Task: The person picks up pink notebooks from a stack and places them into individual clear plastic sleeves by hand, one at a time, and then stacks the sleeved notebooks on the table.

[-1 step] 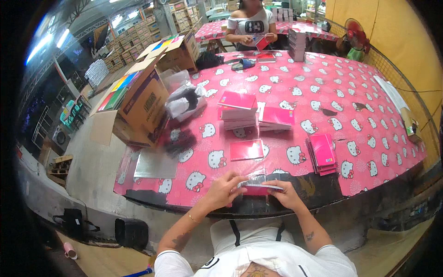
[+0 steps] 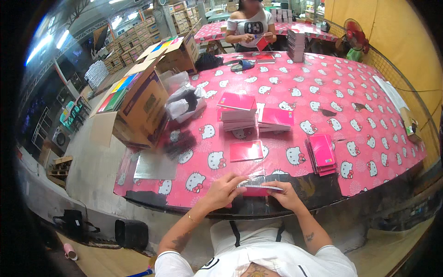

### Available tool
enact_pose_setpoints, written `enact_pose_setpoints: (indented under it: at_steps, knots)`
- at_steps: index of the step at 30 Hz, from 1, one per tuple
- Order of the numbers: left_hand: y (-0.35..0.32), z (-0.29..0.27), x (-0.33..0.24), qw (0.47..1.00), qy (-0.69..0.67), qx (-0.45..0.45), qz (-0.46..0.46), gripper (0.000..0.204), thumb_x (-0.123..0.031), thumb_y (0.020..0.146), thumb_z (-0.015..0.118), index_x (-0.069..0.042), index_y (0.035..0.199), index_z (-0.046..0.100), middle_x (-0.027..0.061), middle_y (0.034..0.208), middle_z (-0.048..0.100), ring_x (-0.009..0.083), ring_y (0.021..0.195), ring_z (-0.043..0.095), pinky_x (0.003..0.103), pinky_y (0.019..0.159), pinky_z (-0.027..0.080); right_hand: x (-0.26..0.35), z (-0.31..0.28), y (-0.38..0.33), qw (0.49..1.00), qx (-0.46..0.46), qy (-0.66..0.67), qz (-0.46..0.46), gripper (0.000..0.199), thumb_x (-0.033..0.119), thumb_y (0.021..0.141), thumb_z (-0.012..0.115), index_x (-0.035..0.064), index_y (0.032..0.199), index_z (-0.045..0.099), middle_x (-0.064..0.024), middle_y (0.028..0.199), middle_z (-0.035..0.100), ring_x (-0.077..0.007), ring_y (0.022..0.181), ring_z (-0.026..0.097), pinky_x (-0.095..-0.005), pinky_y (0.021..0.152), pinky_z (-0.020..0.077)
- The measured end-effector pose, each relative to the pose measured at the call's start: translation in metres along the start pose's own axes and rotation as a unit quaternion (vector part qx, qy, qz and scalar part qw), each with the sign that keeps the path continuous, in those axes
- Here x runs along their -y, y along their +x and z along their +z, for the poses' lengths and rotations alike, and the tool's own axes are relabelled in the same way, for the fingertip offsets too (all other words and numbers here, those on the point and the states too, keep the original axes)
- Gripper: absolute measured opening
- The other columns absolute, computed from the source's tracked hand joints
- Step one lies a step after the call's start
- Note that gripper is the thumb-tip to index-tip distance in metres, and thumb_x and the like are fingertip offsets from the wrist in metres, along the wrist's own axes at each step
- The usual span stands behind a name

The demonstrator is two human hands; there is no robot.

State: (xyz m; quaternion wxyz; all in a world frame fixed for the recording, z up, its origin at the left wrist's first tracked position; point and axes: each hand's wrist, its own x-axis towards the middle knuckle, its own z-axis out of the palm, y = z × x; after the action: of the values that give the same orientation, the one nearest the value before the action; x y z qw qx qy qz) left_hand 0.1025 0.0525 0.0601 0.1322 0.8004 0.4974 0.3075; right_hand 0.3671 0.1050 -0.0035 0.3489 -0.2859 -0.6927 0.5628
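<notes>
At the table's front edge I hold a thin pink-covered notebook [image 2: 259, 189] nearly edge-on, its pale page edges showing. My left hand [image 2: 224, 190] is closed on its left end, fingers bent over the top. My right hand [image 2: 287, 195] pinches the other end. Just beyond lies a single red-pink notebook [image 2: 246, 151], flat on the table. Farther back are a stack of pink notebooks [image 2: 237, 113] and a lower stack [image 2: 276, 117] beside it. To the right rests a small pile of spiral-bound pink notebooks [image 2: 321, 152].
A pink patterned cloth covers the table [image 2: 369, 134]. Cardboard boxes [image 2: 143, 108], plastic wrap [image 2: 184, 104] and a silvery sheet [image 2: 155, 166] are on the left. Across the table a person [image 2: 251, 30] holds a red notebook, near a tall notebook stack [image 2: 296, 46] and a slipper [image 2: 243, 65].
My hands and the notebook between them stay almost the same. Across the table, the person's hands and red notebook have shifted slightly.
</notes>
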Motion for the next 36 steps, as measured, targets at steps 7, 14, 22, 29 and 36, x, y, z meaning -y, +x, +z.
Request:
enact_pose_setpoints:
  at_steps: [7, 14, 22, 29, 36]
  knots:
    - [0.002, 0.000, -0.009, 0.999, 0.000, 0.017, -0.030, 0.032, -0.028, 0.087, 0.072, -0.007, 0.110, 0.066, 0.0119, 0.099, 0.059, 0.0306, 0.091, 0.060, 0.043, 0.078, 0.047, 0.006, 0.005, -0.004, 0.999, -0.008, -0.038, -0.025, 0.034, -0.004, 0.087, 0.064, 0.0066, 0.119, 0.069, -0.0088, 0.099, 0.073, -0.0107, 0.086, 0.064, -0.0274, 0.080, 0.0514]
    - [-0.026, 0.056, -0.023, 0.945, 0.315, -0.065, -0.062, 0.082, -0.059, 0.096, 0.044, 0.001, 0.150, 0.029, 0.0187, 0.160, 0.020, 0.0349, 0.151, 0.008, 0.062, 0.116, -0.003, 0.020, 0.024, -0.007, 0.994, -0.098, 0.033, 0.041, 0.032, -0.001, 0.091, 0.064, 0.0074, 0.122, 0.068, -0.0039, 0.098, 0.071, -0.0081, 0.083, 0.061, -0.0242, 0.074, 0.0508]
    - [-0.014, 0.063, -0.024, 0.931, 0.357, -0.067, -0.040, 0.082, -0.059, 0.100, 0.031, 0.003, 0.153, 0.021, 0.0207, 0.163, 0.014, 0.0359, 0.152, 0.002, 0.062, 0.115, -0.011, 0.035, 0.028, -0.003, 0.985, -0.147, 0.077, 0.054, 0.033, 0.003, 0.091, 0.066, 0.0065, 0.124, 0.067, 0.0021, 0.090, 0.067, -0.0044, 0.076, 0.053, -0.0221, 0.067, 0.0475]
    - [0.001, 0.055, -0.029, 0.931, 0.359, -0.048, -0.054, 0.084, -0.060, 0.099, 0.031, 0.004, 0.152, 0.023, 0.0233, 0.162, 0.014, 0.0375, 0.152, 0.003, 0.060, 0.116, -0.010, 0.039, 0.037, -0.008, 0.977, -0.111, 0.153, 0.097, 0.035, 0.003, 0.092, 0.065, 0.0048, 0.127, 0.065, 0.0016, 0.102, 0.068, -0.0058, 0.085, 0.059, -0.0222, 0.076, 0.0516]
    - [-0.007, 0.066, -0.033, 0.938, 0.343, -0.043, -0.036, 0.093, -0.065, 0.096, 0.034, 0.008, 0.152, 0.017, 0.0282, 0.160, 0.013, 0.0393, 0.152, 0.004, 0.060, 0.117, -0.007, 0.028, 0.042, -0.011, 0.991, -0.085, 0.081, 0.061, 0.033, 0.002, 0.091, 0.064, 0.0021, 0.124, 0.066, -0.0045, 0.108, 0.071, -0.0095, 0.095, 0.062, -0.0259, 0.088, 0.0500]
